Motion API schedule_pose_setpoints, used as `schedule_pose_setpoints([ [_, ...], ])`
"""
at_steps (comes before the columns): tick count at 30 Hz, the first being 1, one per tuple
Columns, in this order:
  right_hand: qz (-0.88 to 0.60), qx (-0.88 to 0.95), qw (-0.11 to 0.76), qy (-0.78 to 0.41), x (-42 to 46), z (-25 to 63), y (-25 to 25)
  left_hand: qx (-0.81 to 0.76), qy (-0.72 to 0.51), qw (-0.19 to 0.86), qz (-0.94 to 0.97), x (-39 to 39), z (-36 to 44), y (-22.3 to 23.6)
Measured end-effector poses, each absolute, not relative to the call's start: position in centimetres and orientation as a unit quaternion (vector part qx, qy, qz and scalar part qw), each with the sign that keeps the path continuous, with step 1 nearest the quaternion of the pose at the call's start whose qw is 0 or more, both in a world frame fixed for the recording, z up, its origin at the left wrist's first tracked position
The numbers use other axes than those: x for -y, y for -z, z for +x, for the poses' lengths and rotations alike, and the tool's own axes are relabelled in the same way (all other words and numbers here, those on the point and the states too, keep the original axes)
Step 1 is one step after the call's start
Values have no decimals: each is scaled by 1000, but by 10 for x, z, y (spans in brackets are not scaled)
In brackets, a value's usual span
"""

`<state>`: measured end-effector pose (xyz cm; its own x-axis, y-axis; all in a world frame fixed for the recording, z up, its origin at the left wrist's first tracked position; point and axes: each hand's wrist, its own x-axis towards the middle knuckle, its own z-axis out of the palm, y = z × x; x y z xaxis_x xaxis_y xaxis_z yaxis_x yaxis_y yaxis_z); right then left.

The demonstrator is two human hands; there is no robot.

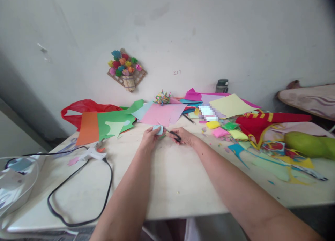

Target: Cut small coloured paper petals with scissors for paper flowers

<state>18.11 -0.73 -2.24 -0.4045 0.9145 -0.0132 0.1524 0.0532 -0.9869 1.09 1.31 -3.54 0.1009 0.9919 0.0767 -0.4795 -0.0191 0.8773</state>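
Observation:
My left hand (149, 137) pinches a small piece of light blue paper (157, 130) above the middle of the table. From the right, my right hand (183, 137) grips a pair of scissors with black handles (176, 135). The blades point up and left and reach the edge of the blue paper. Just beyond my hands lies a large pink sheet (164, 112). Whether the blades are closed on the paper is too small to make out.
A white glue gun (94, 153) with a looped black cable lies left. Green felt (112, 124) and orange felt (88, 129) sit behind it. Paper scraps (274, 164), a red cloth piece (252, 127) and a green mango-like object (303, 143) lie right. A dark bottle (222, 86) stands at the back.

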Motion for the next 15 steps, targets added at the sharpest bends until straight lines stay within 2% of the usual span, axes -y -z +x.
schedule_pose_setpoints([
  [15,-406,643,355,-545,-2,182,34,-313,-593,621,406,-12,11,35],
])
